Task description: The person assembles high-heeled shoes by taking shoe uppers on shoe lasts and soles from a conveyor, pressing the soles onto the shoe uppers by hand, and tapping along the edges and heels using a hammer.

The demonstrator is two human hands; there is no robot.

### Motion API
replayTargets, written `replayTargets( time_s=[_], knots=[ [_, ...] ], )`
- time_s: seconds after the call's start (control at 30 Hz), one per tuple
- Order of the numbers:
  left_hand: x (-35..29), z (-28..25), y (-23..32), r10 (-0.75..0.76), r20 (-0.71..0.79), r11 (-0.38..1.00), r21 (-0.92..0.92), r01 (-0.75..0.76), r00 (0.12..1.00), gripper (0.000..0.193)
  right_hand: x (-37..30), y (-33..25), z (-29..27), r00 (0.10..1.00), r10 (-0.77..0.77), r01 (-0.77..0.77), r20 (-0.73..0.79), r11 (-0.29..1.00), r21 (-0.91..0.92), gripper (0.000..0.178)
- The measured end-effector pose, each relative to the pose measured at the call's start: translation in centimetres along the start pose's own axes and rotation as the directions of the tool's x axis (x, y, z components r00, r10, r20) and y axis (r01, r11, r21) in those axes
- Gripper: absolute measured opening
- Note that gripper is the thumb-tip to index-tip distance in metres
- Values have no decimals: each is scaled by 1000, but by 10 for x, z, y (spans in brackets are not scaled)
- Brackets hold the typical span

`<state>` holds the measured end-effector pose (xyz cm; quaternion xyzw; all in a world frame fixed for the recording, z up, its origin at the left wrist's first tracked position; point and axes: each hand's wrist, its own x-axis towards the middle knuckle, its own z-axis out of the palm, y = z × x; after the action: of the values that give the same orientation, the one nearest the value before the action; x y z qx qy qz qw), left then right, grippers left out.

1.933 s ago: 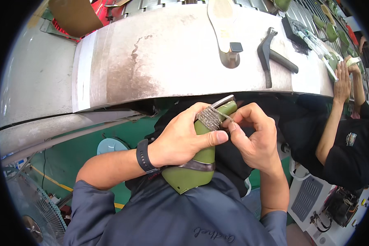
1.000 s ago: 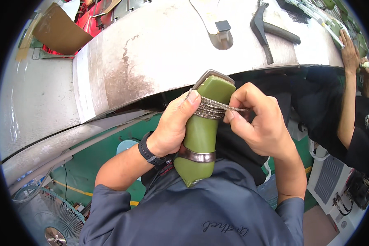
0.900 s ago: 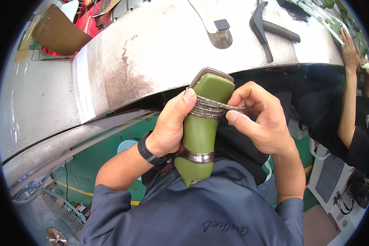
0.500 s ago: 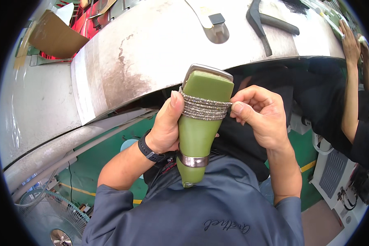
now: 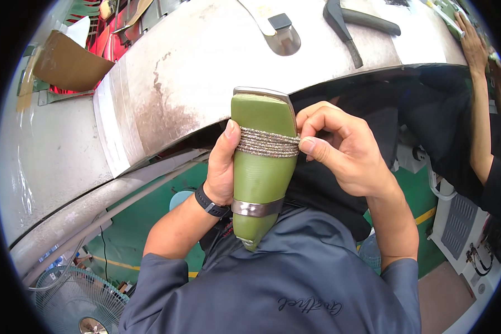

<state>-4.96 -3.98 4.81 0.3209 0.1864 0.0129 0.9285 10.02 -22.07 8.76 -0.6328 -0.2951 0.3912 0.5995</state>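
Observation:
My left hand is wrapped around the left side of a green shoe last, holding it upright in front of my chest. A metal plate edges its wide upper end, and a metal band circles it lower down. Several turns of glittery, silvery cord go around its upper part. My right hand is closed beside the last's right edge, pinching the cord between thumb and forefinger. The fingers behind the last are hidden.
A worn pale worktable curves across the far side, with a dark hammer and a flat curved piece with a dark block on it. Brown cardboard lies far left. A fan stands lower left. Another person's arm reaches in at right.
The last has shifted slightly left and turned a little, so its top leans differently. My right hand has moved left with it, still pinching the cord. The turns now look less even.

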Motion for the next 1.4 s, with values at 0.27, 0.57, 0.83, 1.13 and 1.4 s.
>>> replayTargets(
  time_s=[0.27, 0.57, 0.83, 1.13, 1.4],
  knots=[
    [-6, 12, 13, 66, 26, 994, 91, -68, 997, 57, 4, -1, 5, 999, 30, -31, 13, 989, 142, 10],
    [-27, 12, 25, 203, 0, 931, 310, -193, 979, 52, 10, 0, 8, 997, 28, -49, 69, 944, 325, 6],
    [-16, 19, 26, 152, 7, 969, 194, -151, 988, 56, 10, -2, 10, 998, -68, 68, -9, 955, 289, 9],
    [-15, 0, 10, 214, -76, 975, -39, -218, 974, 50, -37, 33, 68, 966, 67, -162, 249, 909, 385, 73],
    [-19, 3, 45, 219, -43, 929, 315, -195, 975, 103, -37, 17, 72, 975, -204, 216, 83, 959, -183, 82]
  ],
)
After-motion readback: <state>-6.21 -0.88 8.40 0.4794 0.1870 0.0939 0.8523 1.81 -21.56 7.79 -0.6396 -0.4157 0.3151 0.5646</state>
